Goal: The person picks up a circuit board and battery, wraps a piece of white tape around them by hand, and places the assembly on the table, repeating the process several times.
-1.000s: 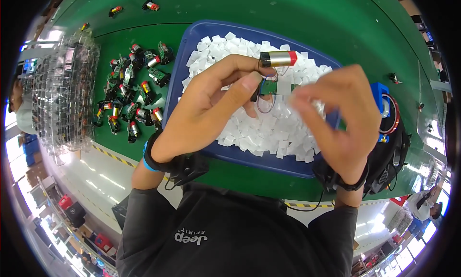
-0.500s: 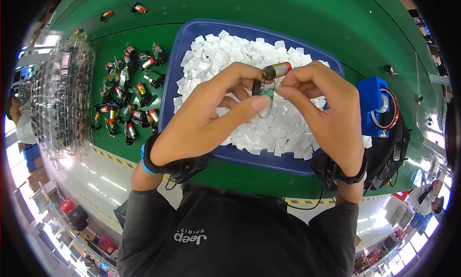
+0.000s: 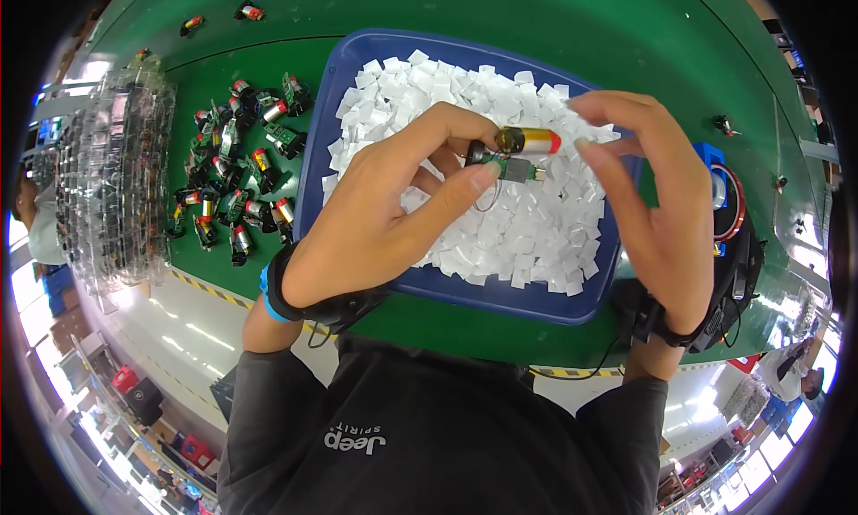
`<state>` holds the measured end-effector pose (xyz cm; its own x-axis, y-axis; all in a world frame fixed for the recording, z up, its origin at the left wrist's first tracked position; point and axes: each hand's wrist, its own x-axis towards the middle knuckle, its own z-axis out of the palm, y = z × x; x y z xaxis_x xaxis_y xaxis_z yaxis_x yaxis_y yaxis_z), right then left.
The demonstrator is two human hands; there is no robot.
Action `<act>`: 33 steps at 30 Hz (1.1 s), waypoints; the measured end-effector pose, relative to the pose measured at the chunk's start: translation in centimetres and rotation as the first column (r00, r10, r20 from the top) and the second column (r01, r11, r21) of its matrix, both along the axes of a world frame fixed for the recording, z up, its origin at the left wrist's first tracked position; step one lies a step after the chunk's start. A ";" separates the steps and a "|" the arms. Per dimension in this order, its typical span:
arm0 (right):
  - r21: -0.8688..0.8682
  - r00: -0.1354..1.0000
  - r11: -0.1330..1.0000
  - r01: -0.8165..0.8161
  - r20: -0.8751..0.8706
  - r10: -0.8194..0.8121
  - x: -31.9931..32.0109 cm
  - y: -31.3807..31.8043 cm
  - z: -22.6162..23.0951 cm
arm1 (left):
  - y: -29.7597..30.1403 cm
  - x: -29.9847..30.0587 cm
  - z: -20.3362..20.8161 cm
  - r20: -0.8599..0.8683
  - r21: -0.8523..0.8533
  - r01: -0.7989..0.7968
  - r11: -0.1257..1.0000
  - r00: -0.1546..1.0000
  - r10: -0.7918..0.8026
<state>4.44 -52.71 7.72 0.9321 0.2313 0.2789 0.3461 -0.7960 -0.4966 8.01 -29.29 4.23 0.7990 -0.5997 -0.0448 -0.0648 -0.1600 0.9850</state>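
Note:
My left hand point(image 3: 384, 202) pinches a small circuit board assembly point(image 3: 529, 142) between thumb and fingers above a blue tray point(image 3: 492, 308). The assembly has a green board, a black round end, a thin wire and a cylindrical cell with a red tip. A grey square patch covers part of the board. To the right of it, my right hand point(image 3: 657, 198) hangs over the tray's right side, thumb and forefinger apart, with nothing visible between them. Many small white square pieces point(image 3: 527, 238) fill the tray beneath both hands.
Left of the tray lies a heap of similar assemblies point(image 3: 237, 167) on the green table point(image 3: 429, 13). Beyond it stand stacked clear plastic trays point(image 3: 112, 184). At the right are a blue tape dispenser point(image 3: 708, 156), a tape roll point(image 3: 735, 202) and a black object point(image 3: 746, 269).
My right hand has let go of the assembly and moved right, its fingers parting. The assembly stays in my left hand, now turned more level, with a grey patch showing on the board.

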 end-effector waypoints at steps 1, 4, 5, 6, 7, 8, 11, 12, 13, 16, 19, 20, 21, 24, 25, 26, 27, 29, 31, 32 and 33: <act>0.125 1.000 0.992 -0.023 0.000 0.023 0.0 0.8 0.1 | 0.1 0.1 -0.1 0.016 -0.002 0.014 1.000 1.000 -0.014; 0.238 0.998 0.970 -0.055 -0.002 0.057 -0.2 1.4 -0.5 | -0.1 0.0 -0.1 0.051 -0.001 0.054 0.999 0.997 -0.054; 0.226 0.997 0.972 -0.072 -0.009 0.076 -0.3 1.4 -1.0 | -0.2 0.0 -0.1 0.066 0.025 0.035 0.999 0.997 -0.037; 0.213 0.995 0.973 -0.089 -0.016 0.095 -0.3 1.5 -1.2 | -0.3 -0.1 -0.1 0.081 0.050 0.016 0.999 0.997 -0.020; 0.215 0.995 0.972 -0.091 -0.017 0.096 -0.3 1.5 -1.1 | -0.4 -0.2 -0.1 0.096 0.075 -0.008 0.997 0.995 0.000; 0.197 0.992 0.973 -0.121 -0.015 0.126 -0.3 1.4 -0.8 | -0.3 -0.3 0.1 0.095 0.077 -0.010 0.997 0.995 0.002; 0.162 0.982 0.969 -0.186 -0.015 0.191 -0.3 1.5 -0.5 | -0.2 -0.4 1.1 -0.119 0.165 0.022 0.986 0.993 -0.003; 0.156 0.978 0.966 -0.206 0.013 0.206 -0.3 1.6 -0.8 | -0.1 -0.4 0.8 -0.120 0.165 0.019 0.986 0.993 0.001; 0.150 0.974 0.963 -0.225 0.040 0.222 -0.3 1.7 -1.1 | 0.1 -0.2 0.3 -0.145 0.093 0.044 0.995 0.989 -0.030; 0.142 0.961 0.951 -0.274 0.090 0.263 -0.3 1.8 -1.0 | 0.4 0.5 -0.6 -0.188 -0.054 0.083 0.995 0.978 -0.091; 0.141 0.940 0.934 -0.329 0.141 0.310 0.0 2.0 -0.8 | 0.2 1.3 0.0 -0.663 -0.451 -0.182 0.874 0.724 -0.191; 0.128 0.937 0.936 -0.327 0.172 0.304 0.1 2.0 -0.9 | 0.0 1.1 0.3 -0.664 -0.450 -0.186 0.873 0.724 -0.188; 0.115 0.933 0.939 -0.325 0.204 0.298 0.2 2.1 -1.1 | -0.3 0.6 0.6 -0.582 -0.400 -0.173 0.900 0.806 -0.104; 0.098 0.927 0.943 -0.319 0.240 0.289 0.2 2.1 -1.3 | -0.5 -0.1 1.0 -0.376 -0.288 -0.172 0.942 0.925 0.054; 0.094 0.927 0.945 -0.315 0.245 0.285 0.1 2.1 -1.3 | -0.3 -0.1 1.0 -0.401 -0.290 -0.168 0.942 0.915 0.040; 0.089 0.927 0.946 -0.311 0.250 0.281 0.1 2.0 -1.4 | -0.1 -0.2 1.0 -0.427 -0.293 -0.165 0.942 0.904 0.026; 0.089 0.926 0.946 -0.312 0.250 0.282 0.0 2.0 -1.5 | 0.0 -0.2 1.0 -0.451 -0.296 -0.158 0.942 0.892 0.008; 0.060 0.921 0.949 -0.309 0.266 0.283 -0.1 2.0 -1.8 | 0.5 0.0 0.9 -0.470 -0.275 -0.127 0.953 0.883 -0.018; 0.047 0.918 0.949 -0.311 0.273 0.288 -0.2 2.1 -1.7 | 0.8 0.4 0.7 -0.506 -0.234 -0.060 0.971 0.860 -0.069; -0.011 0.910 0.949 -0.316 0.280 0.306 -0.3 2.4 -1.5 | 0.8 0.7 0.7 -0.509 -0.232 -0.067 0.970 0.859 -0.062; -0.069 0.901 0.945 -0.319 0.286 0.325 -0.5 2.7 -1.2 | 0.7 1.1 0.7 -0.504 -0.180 -0.023 0.983 0.861 -0.072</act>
<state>3.96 -49.99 6.49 0.6846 0.5134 0.5175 0.7113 -0.6258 -0.3202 9.08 -28.61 4.96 0.6791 -0.6547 -0.3321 0.4484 0.0118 0.8937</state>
